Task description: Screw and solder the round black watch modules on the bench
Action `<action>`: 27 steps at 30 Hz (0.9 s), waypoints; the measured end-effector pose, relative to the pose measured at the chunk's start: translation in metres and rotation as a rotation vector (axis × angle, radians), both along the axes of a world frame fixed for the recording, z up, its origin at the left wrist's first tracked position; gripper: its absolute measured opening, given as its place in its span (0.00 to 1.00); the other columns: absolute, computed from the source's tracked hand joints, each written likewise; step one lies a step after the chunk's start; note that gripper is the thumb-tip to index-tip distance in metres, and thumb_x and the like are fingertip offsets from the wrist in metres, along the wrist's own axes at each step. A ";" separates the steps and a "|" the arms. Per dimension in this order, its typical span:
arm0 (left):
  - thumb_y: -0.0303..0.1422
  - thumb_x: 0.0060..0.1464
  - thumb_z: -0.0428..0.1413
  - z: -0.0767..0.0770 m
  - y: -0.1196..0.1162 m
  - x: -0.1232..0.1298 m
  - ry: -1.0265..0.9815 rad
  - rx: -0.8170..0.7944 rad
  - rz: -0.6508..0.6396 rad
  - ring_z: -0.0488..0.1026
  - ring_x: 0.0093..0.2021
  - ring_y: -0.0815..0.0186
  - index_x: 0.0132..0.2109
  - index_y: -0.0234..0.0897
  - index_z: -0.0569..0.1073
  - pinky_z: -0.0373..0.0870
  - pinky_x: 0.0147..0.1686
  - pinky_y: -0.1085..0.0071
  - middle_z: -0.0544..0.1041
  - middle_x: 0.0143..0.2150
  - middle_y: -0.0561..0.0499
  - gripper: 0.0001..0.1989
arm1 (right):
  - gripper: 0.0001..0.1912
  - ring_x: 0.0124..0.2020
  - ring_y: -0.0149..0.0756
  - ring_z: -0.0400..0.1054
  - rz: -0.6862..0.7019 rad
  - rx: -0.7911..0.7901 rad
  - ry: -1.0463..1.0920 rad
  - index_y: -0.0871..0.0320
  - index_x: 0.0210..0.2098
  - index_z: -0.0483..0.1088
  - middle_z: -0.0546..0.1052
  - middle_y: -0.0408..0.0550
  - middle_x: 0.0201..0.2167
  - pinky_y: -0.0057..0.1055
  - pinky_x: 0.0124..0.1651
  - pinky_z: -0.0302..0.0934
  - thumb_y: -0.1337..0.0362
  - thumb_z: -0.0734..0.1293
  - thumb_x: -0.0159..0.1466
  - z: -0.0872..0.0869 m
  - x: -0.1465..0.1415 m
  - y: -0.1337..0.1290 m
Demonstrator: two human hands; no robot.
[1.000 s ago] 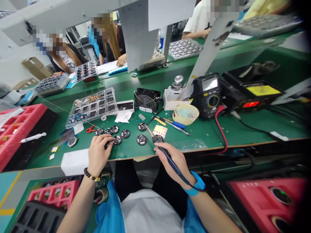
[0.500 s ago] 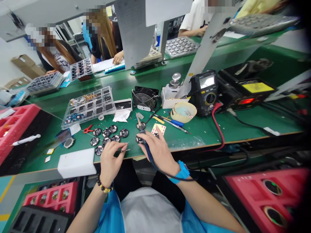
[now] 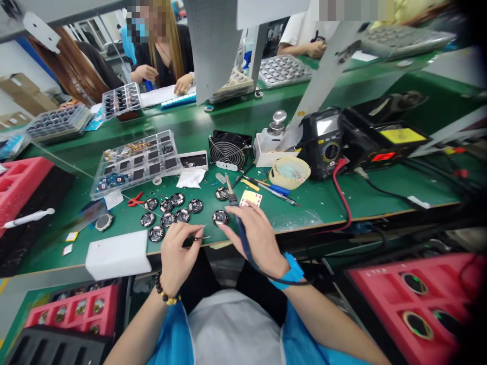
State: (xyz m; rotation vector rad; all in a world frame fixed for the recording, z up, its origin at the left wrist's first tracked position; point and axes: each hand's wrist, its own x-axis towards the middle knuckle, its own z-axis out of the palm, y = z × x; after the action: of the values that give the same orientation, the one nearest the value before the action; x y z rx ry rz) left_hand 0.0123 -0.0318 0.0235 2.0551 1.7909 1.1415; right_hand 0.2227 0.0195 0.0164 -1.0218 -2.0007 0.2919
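Left hand: and there's the left hand [image 3: 177, 258], low over the front edge of the bench, angling slim steel tweezers [image 3: 198, 238] toward the boards.

Right hand: over on the right, the right hand [image 3: 258, 238] carries a slim dark-blue soldering iron [image 3: 240, 230], its metal tip pointing up and away, with a bright blue wrist strap [image 3: 292, 271] around the wrist.

Fingers: left thumb and forefinger pinch the tweezers; right fingers wrap the iron's grip, reaching toward the board. Contact? Can't tell from here.

Round board: a round black circuit board [image 3: 220, 218] sits on the green bench mat [image 3: 266, 213], just beyond the right fingertips, with a cluster of matching round boards [image 3: 168, 219] to its left.

Handling: fine work like this looks steadiest with both wrists braced and the hot tip kept clear of the fingers.

Bench: a clear compartmented parts tray [image 3: 133, 163] lies upper left, a black multimeter [image 3: 323, 144] right, a white foam block [image 3: 117, 255] lower left.
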 end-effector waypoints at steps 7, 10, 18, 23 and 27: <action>0.29 0.65 0.59 -0.010 0.010 0.014 0.072 0.109 -0.034 0.71 0.38 0.63 0.42 0.40 0.79 0.67 0.39 0.65 0.77 0.35 0.51 0.04 | 0.07 0.17 0.30 0.56 0.017 -0.409 0.347 0.54 0.45 0.67 0.62 0.34 0.18 0.29 0.23 0.51 0.58 0.61 0.75 0.022 0.040 -0.015; 0.28 0.64 0.59 -0.014 0.011 0.013 0.079 0.119 -0.029 0.70 0.37 0.63 0.41 0.40 0.78 0.67 0.39 0.65 0.77 0.34 0.51 0.03 | 0.07 0.16 0.29 0.52 0.065 -0.405 0.274 0.54 0.40 0.65 0.58 0.32 0.16 0.30 0.23 0.46 0.60 0.61 0.75 0.029 0.041 -0.015; 0.29 0.65 0.60 -0.014 0.011 0.013 0.060 0.105 -0.032 0.70 0.36 0.64 0.41 0.40 0.78 0.68 0.38 0.66 0.76 0.34 0.51 0.03 | 0.04 0.20 0.30 0.63 0.082 -0.352 0.093 0.53 0.39 0.64 0.67 0.34 0.18 0.29 0.28 0.52 0.64 0.61 0.74 0.030 0.027 -0.015; 0.31 0.66 0.59 -0.016 0.012 0.014 0.066 0.083 -0.031 0.72 0.37 0.63 0.42 0.41 0.79 0.69 0.39 0.65 0.77 0.34 0.51 0.04 | 0.04 0.20 0.31 0.65 0.062 -0.301 0.040 0.53 0.39 0.63 0.67 0.34 0.18 0.29 0.28 0.54 0.65 0.61 0.73 0.032 0.027 -0.014; 0.30 0.66 0.59 -0.018 0.013 0.014 0.075 0.094 -0.040 0.72 0.37 0.63 0.42 0.41 0.78 0.69 0.39 0.65 0.77 0.35 0.50 0.04 | 0.04 0.20 0.31 0.65 0.061 -0.273 0.008 0.53 0.39 0.64 0.67 0.34 0.18 0.29 0.28 0.55 0.66 0.61 0.73 0.033 0.026 -0.015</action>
State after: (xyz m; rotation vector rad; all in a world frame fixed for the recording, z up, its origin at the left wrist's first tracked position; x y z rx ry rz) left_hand 0.0259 -0.0190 0.0057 2.2048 1.7525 1.1733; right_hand 0.2483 0.0050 0.0496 -1.1254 -2.0243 0.6143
